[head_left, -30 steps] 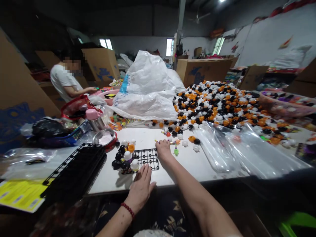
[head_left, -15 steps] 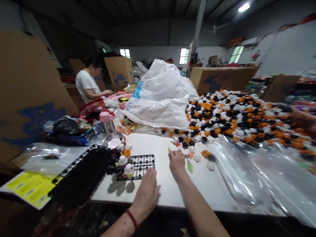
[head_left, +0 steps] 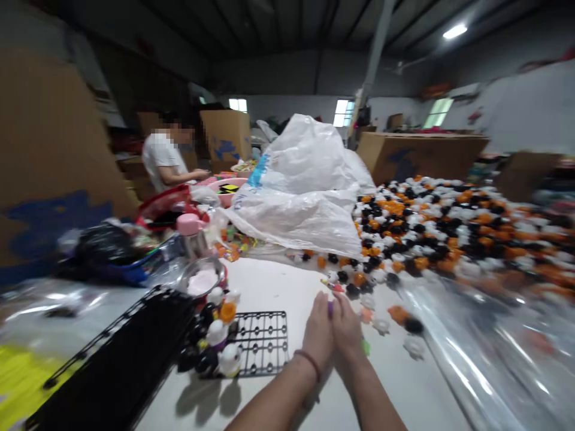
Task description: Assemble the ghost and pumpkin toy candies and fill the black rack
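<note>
My left hand (head_left: 320, 328) and my right hand (head_left: 347, 328) are together over the white table, fingers curled in around a small purple piece (head_left: 331, 307). Most of that piece is hidden by the fingers. To the left lies a black plastic grid rack (head_left: 271, 342), its left part filled with small black, white and orange toy figures (head_left: 217, 333). A bit of light green plastic (head_left: 366, 346) shows beside my right wrist. Beyond my fingertips lie a few small figure heads (head_left: 333, 276).
A large heap of orange, black and white toy heads (head_left: 431, 221) covers the back right. Clear plastic bags (head_left: 485, 353) lie at right, stacked black racks (head_left: 117, 359) at left. A metal bowl (head_left: 220, 276) and pink-lidded flask (head_left: 191, 230) stand behind. Another person (head_left: 164, 158) works further back.
My left hand has left the rack's edge and moved right to meet my right hand. A purple piece now shows between them. The whole view has shifted slightly.
</note>
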The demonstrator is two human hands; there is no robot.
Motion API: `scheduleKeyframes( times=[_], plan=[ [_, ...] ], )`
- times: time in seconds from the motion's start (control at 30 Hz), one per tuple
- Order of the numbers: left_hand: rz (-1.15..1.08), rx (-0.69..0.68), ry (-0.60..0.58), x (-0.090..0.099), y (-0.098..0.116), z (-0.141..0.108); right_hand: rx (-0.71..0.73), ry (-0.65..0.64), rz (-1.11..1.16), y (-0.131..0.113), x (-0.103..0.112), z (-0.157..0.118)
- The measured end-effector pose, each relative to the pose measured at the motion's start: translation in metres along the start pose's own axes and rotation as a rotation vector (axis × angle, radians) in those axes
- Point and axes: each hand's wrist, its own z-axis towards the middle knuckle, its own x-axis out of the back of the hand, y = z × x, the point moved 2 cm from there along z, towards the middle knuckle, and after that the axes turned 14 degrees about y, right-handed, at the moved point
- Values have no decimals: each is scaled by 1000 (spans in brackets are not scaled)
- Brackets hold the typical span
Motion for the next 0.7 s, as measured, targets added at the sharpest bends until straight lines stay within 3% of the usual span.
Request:
scheduleKeyframes(
  times=[0.2, 0.37, 0.47, 0.57, 0.7],
  plan=[
    [-40, 114, -49, -5, -5, 13, 150, 95, -68, -20, 0, 4],
    [-100, 174, -50, 0, -9, 13, 110, -39, 26, -28, 4, -8],
    [-101, 233, -40, 1, -12, 10, 55, 5, 110, -27, 8, -7],
    [-89, 254, -50, 0, -12, 9, 34, -5, 173, -29, -5, 16],
    [-1, 251, -48, 1, -10, 8, 203, -338, 18, -52, -52, 84]
  ],
)
